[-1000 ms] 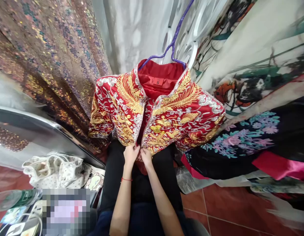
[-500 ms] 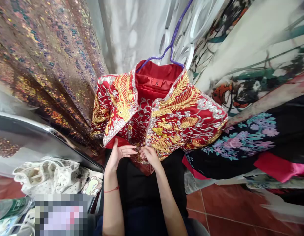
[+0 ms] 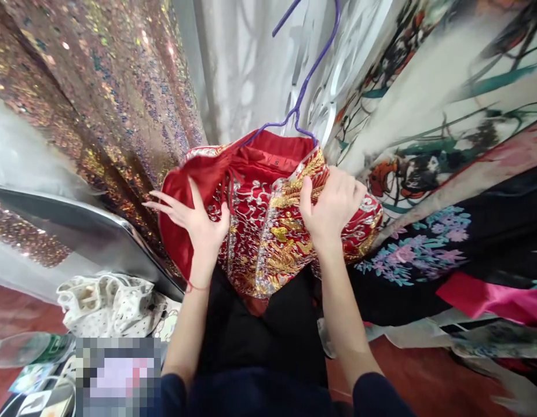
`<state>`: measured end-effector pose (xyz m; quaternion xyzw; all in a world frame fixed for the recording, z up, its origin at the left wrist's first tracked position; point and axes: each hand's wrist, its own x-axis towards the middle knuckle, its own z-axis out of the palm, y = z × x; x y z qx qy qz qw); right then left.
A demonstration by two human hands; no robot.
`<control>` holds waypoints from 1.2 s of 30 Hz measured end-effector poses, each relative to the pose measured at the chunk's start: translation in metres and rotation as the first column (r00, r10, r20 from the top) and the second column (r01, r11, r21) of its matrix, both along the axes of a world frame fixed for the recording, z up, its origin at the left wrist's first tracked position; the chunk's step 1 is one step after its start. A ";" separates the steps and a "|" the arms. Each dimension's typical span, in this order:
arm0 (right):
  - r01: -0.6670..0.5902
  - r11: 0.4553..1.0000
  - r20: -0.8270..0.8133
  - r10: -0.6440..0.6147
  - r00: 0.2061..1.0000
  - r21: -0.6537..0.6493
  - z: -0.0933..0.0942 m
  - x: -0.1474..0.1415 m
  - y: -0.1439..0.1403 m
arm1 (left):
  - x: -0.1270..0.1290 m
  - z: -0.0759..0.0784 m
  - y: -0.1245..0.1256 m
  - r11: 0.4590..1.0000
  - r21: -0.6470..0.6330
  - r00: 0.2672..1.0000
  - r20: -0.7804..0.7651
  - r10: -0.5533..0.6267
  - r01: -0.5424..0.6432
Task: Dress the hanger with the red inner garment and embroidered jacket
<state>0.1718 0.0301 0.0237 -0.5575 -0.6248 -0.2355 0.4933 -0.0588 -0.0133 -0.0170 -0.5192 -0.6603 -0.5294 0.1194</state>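
The red jacket [image 3: 289,231] with gold and silver stitching sits in the middle of the frame, on a purple hanger [image 3: 298,101], its front open and its lower edge by the person's black trousers [image 3: 268,341]. The left hand [image 3: 198,223], left of centre, is spread wide in front of the shiny red lining [image 3: 172,249] of the turned-back front; it appears to press that side outward, not pinch it. The right hand [image 3: 333,205], right of centre, lies over the stitched chest and shoulder, thumb apart from the fingers; whether it grips any cloth I cannot tell

The jacket looks soft overall, but the dense stitching probably makes its outside heavier and stiffer, while the lining would be slippery under bare skin. The raised threads could snag or pull loose, so a broad, flat palm seems kinder than fingertips on them. The best hold is likely the edge of the front opening or the collar band, with the hanger carrying the weight at the shoulders
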 end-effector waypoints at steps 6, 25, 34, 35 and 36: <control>-0.023 0.999 0.090 0.019 0.996 0.049 -0.009 0.022 0.009 | -0.036 0.068 0.044 0.996 0.046 0.996 -0.055 -0.075 0.077; 0.024 0.999 0.115 -0.029 0.993 0.040 -0.010 0.017 -0.010 | 0.057 0.040 -0.016 0.771 0.084 0.744 -0.347 -0.571 0.631; 0.030 0.999 0.201 -0.033 0.979 0.018 -0.006 0.048 -0.077 | 0.091 -0.017 0.005 0.722 0.065 0.723 -0.135 -0.677 0.689; 0.019 1.000 0.174 -0.022 0.984 0.016 -0.007 0.050 -0.082 | 0.088 -0.016 0.003 0.715 0.044 0.713 -0.138 -0.687 0.698; 0.006 1.000 0.146 -0.009 0.989 0.017 -0.009 0.050 -0.088 | 0.085 -0.015 0.000 0.710 0.025 0.705 -0.146 -0.694 0.704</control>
